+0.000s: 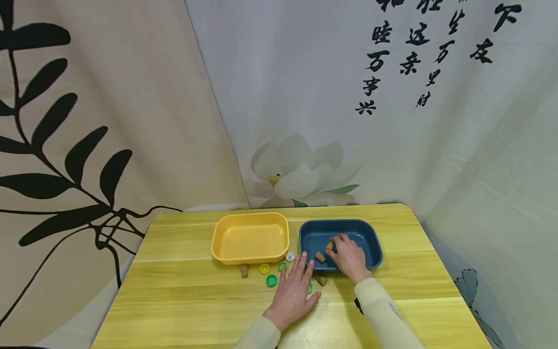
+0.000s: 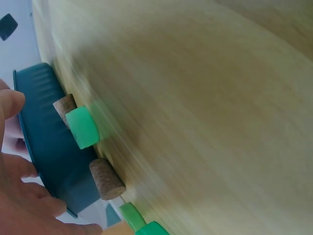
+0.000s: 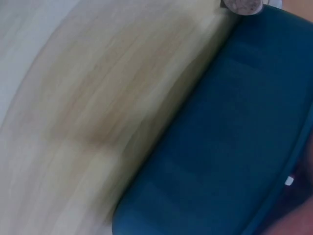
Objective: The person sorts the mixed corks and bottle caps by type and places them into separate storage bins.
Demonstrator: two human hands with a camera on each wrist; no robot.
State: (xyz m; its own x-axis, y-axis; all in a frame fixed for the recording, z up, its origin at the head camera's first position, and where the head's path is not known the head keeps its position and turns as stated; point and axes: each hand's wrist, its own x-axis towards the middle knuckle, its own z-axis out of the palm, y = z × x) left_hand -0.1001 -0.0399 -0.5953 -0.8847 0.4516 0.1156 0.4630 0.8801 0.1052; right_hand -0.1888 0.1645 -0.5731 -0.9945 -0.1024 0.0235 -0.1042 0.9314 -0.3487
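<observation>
Inside the dark blue tray (image 1: pixel 366 245), my right hand (image 1: pixel 348 257) pinches a cork (image 1: pixel 330 245) between thumb and fingers. Another cork (image 1: pixel 320 257) lies in the tray just left of that hand. My left hand (image 1: pixel 291 295) hovers with fingers spread by the tray's front left corner, over some of the loose pieces. Beneath it in the left wrist view are a green bottle cap (image 2: pixel 82 128) and a cork (image 2: pixel 106 179), both close to the tray's outer wall. In the right wrist view a blurred part of the right hand (image 3: pixel 296 218) reaches over the tray rim.
A yellow tray (image 1: pixel 250 261) stands left of the blue one. In front of it lie a cork (image 1: pixel 244 271), a yellow cap (image 1: pixel 264 269) and green caps (image 1: pixel 271 280). A white cap (image 1: pixel 289 256) sits between the trays. Fabric (image 1: pixel 305 97) hangs behind the wooden table (image 1: pixel 183 291).
</observation>
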